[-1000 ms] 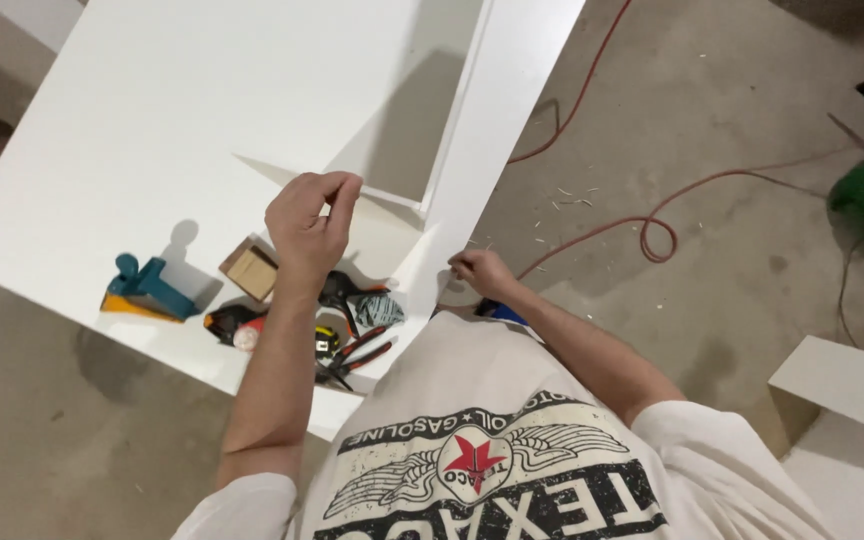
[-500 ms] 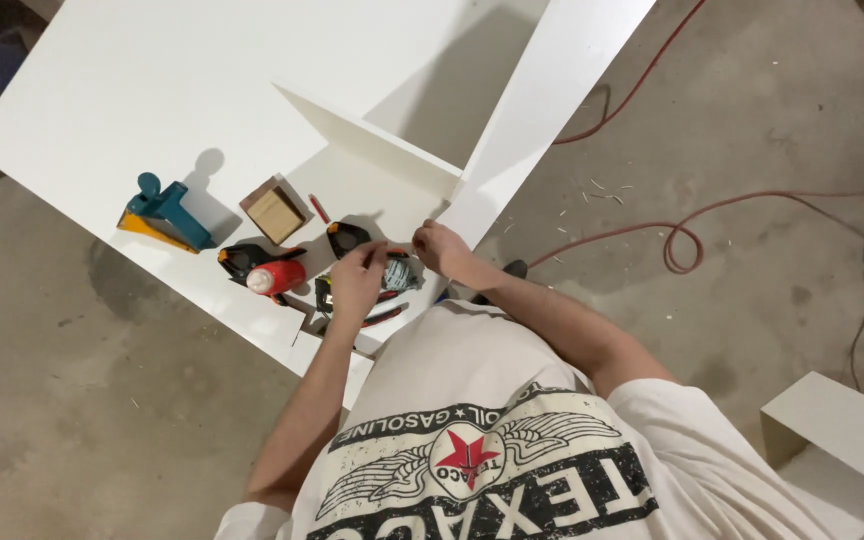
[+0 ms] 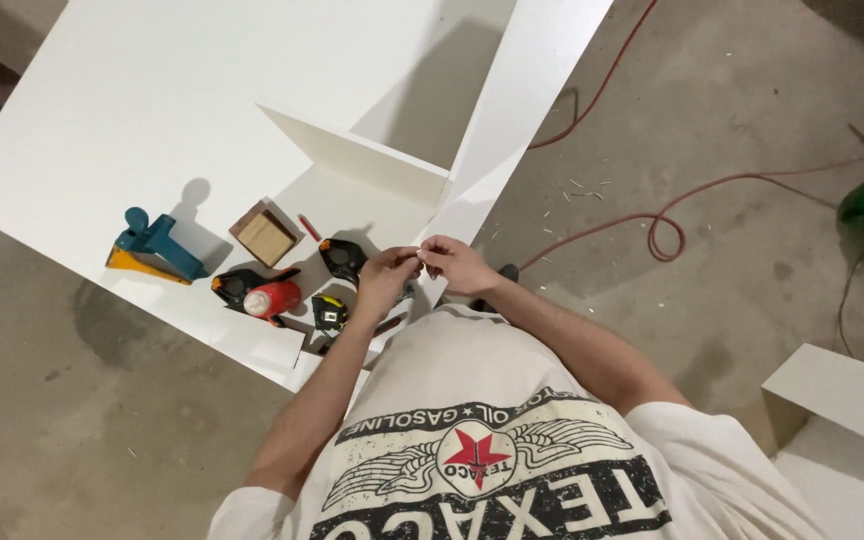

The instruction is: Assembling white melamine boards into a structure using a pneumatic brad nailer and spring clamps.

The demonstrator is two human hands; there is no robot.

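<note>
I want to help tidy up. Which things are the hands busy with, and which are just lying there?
In use: left hand and right hand, fingertips together over the white panel; what they pinch is too small to tell.

Lying about: blue jig, wooden block, tape measure, red cord.

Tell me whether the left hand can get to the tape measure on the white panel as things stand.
Probably yes. The left hand is pinched together with the right hand just above the tape measure, which lies on the white panel beside the left forearm, nothing covering it.
</note>
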